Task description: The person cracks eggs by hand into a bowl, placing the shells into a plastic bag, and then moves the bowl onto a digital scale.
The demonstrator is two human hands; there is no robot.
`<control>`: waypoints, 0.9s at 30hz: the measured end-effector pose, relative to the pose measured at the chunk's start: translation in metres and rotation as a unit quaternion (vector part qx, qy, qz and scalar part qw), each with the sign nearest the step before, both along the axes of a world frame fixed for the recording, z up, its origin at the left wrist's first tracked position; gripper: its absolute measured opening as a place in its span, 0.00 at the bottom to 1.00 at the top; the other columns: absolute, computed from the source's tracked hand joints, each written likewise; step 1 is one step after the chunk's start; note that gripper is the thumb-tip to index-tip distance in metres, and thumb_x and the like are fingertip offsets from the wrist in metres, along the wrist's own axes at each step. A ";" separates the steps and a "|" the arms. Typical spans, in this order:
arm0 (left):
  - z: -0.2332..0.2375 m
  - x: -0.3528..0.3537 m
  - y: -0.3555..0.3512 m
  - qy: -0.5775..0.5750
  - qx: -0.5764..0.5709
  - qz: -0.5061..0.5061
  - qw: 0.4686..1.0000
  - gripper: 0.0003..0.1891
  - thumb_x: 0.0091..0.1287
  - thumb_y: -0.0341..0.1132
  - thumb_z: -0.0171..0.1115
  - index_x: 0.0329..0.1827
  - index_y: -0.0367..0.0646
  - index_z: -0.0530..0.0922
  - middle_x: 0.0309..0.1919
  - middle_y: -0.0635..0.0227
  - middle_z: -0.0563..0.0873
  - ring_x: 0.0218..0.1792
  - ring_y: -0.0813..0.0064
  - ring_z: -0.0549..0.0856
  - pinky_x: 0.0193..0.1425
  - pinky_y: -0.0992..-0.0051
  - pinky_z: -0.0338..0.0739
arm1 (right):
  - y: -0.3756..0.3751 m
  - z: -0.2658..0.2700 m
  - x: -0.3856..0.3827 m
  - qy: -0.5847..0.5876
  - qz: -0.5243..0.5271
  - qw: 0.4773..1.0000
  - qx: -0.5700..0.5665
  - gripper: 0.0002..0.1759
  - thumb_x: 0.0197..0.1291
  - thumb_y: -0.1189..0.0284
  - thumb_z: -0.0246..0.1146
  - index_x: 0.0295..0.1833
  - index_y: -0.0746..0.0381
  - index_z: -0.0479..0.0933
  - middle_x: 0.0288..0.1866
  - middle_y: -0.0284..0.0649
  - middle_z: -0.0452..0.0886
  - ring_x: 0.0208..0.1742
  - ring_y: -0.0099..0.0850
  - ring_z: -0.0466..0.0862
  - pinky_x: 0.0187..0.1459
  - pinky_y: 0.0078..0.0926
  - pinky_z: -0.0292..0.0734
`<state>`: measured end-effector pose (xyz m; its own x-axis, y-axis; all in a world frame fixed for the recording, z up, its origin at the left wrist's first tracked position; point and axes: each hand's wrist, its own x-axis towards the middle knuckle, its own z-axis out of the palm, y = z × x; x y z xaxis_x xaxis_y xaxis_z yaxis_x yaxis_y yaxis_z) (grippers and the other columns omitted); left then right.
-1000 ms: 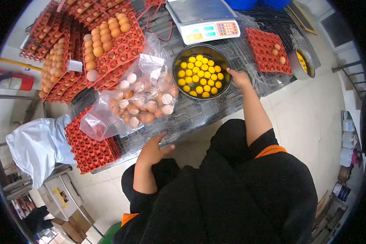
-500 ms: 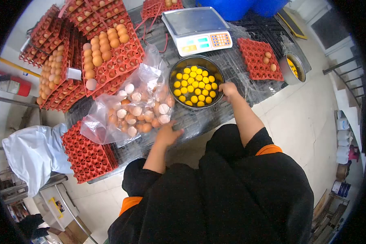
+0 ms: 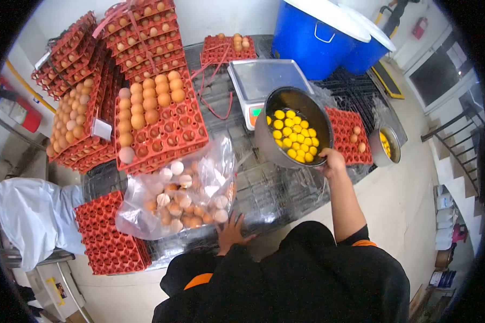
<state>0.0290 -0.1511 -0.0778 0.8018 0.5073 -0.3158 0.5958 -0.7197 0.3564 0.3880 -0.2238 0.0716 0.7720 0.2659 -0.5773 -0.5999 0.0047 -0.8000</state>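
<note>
My right hand (image 3: pixel 333 161) grips the near rim of a metal bowl (image 3: pixel 272 145) full of egg yolks (image 3: pixel 295 136). The bowl is lifted off the table and tilted, just in front of the scale (image 3: pixel 264 81). My left hand (image 3: pixel 233 231) rests flat with fingers spread on the table's near edge, beside a clear plastic bag (image 3: pixel 180 196) of empty eggshells.
Red trays of brown eggs (image 3: pixel 151 116) are stacked at the left and back. Empty red trays (image 3: pixel 108 242) lie at the near left. A red tray with three eggs (image 3: pixel 353 137) and a smaller bowl of yolks (image 3: pixel 388 146) sit at the right. Blue barrels (image 3: pixel 318 37) stand behind.
My right hand has lifted the bowl of yolks off the table and tilted it in front of the scale. My left hand stayed at the table's edge by the bag.
</note>
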 end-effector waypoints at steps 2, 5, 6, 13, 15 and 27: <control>0.002 -0.001 -0.006 0.002 -0.007 0.035 0.999 0.44 0.52 0.71 0.49 0.70 0.58 0.57 0.71 0.67 0.51 0.70 0.61 0.54 0.69 0.42 0.38 | 0.011 0.024 0.026 -0.057 0.029 0.997 -0.045 0.15 0.43 0.78 0.55 0.42 0.65 0.72 0.38 0.45 0.77 0.32 0.39 0.79 0.27 0.39 0.78; 0.000 -0.001 -0.003 -0.010 -0.041 0.044 0.998 0.44 0.52 0.70 0.51 0.69 0.56 0.58 0.71 0.65 0.52 0.70 0.59 0.54 0.69 0.43 0.37 | 0.042 0.036 0.067 -0.062 0.018 0.997 -0.052 0.17 0.45 0.78 0.55 0.45 0.65 0.70 0.41 0.46 0.76 0.38 0.41 0.78 0.35 0.43 0.81; -0.002 -0.003 -0.005 -0.030 -0.036 0.051 0.998 0.44 0.51 0.70 0.53 0.69 0.58 0.58 0.71 0.65 0.53 0.70 0.59 0.55 0.69 0.42 0.39 | 0.056 0.046 0.070 -0.047 0.016 0.998 -0.036 0.18 0.46 0.78 0.54 0.46 0.65 0.69 0.41 0.46 0.75 0.39 0.41 0.78 0.37 0.44 0.81; -0.007 -0.002 0.009 -0.090 -0.002 0.062 0.994 0.45 0.47 0.69 0.57 0.69 0.60 0.58 0.70 0.64 0.55 0.69 0.57 0.57 0.67 0.40 0.44 | 0.140 0.035 0.143 -0.068 -0.020 0.997 -0.011 0.14 0.49 0.79 0.52 0.44 0.72 0.65 0.43 0.54 0.72 0.39 0.49 0.78 0.35 0.41 0.84; -0.006 -0.001 0.012 -0.080 -0.007 0.056 0.995 0.45 0.48 0.69 0.57 0.69 0.60 0.59 0.70 0.64 0.55 0.69 0.57 0.56 0.67 0.40 0.44 | 0.169 0.033 0.155 -0.063 -0.043 0.997 -0.021 0.15 0.51 0.80 0.51 0.47 0.72 0.66 0.45 0.55 0.72 0.42 0.51 0.77 0.36 0.44 0.83; 0.004 0.003 0.019 -0.054 -0.034 0.037 0.997 0.44 0.49 0.68 0.56 0.69 0.58 0.59 0.70 0.63 0.55 0.70 0.57 0.56 0.67 0.41 0.43 | 0.230 -0.002 0.159 -0.053 -0.059 0.997 -0.009 0.23 0.59 0.70 0.52 0.60 0.64 0.63 0.58 0.52 0.66 0.55 0.46 0.71 0.46 0.58 0.74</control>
